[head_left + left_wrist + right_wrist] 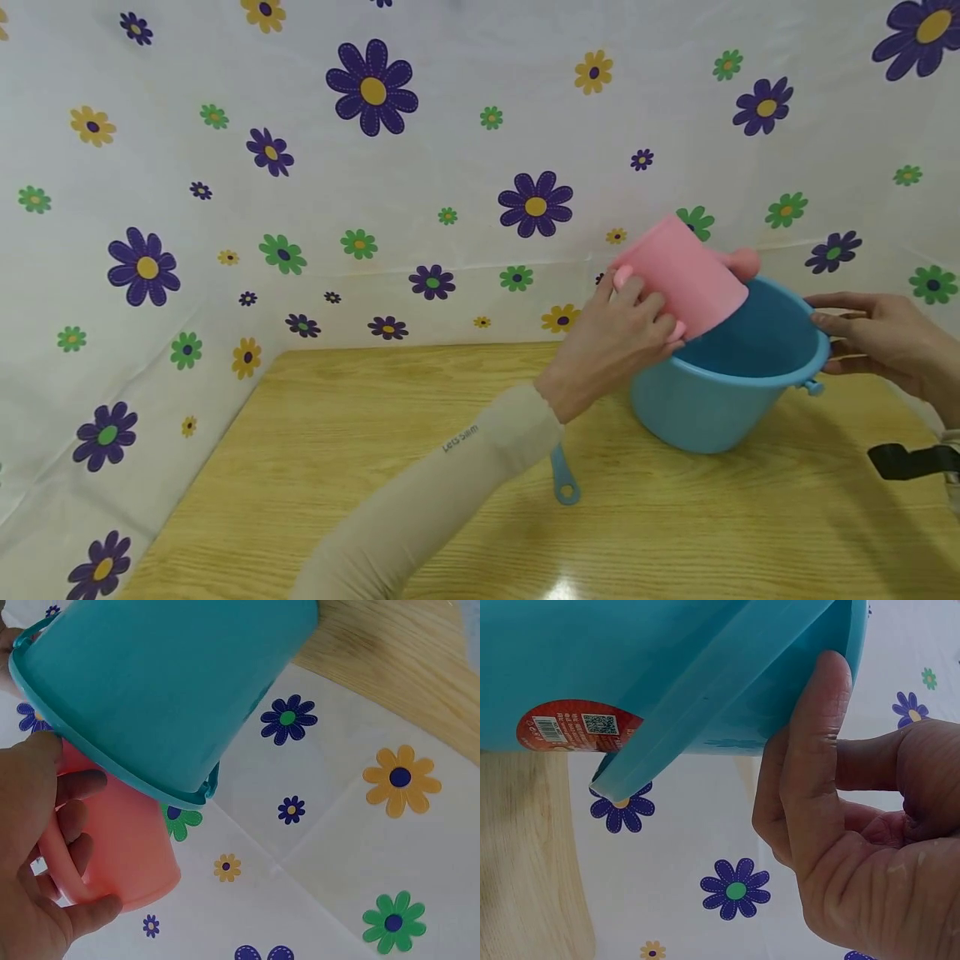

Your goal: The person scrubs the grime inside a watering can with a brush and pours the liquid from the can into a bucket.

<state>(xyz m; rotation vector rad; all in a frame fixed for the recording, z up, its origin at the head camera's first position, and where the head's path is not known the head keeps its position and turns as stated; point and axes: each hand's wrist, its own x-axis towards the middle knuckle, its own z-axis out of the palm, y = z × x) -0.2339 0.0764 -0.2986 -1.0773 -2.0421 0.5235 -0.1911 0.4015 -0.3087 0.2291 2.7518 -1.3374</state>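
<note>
My left hand grips the handle of a pink toy watering can, fingers curled round it. The can is tipped over the left side of a blue bucket, its lower end overlapping the bucket's mouth and its round spout end above the back rim. In the left wrist view, the pink can shows beside the bucket's rim. At the bucket's right side, my right hand holds the rim between thumb and fingers. The bucket's handle strap crosses its labelled side in the right wrist view.
A blue toy tool's handle with a hole in its end lies on the wooden table, partly hidden by my left sleeve. A white flower-print sheet rises behind and to the left. A black strap hangs near my right wrist.
</note>
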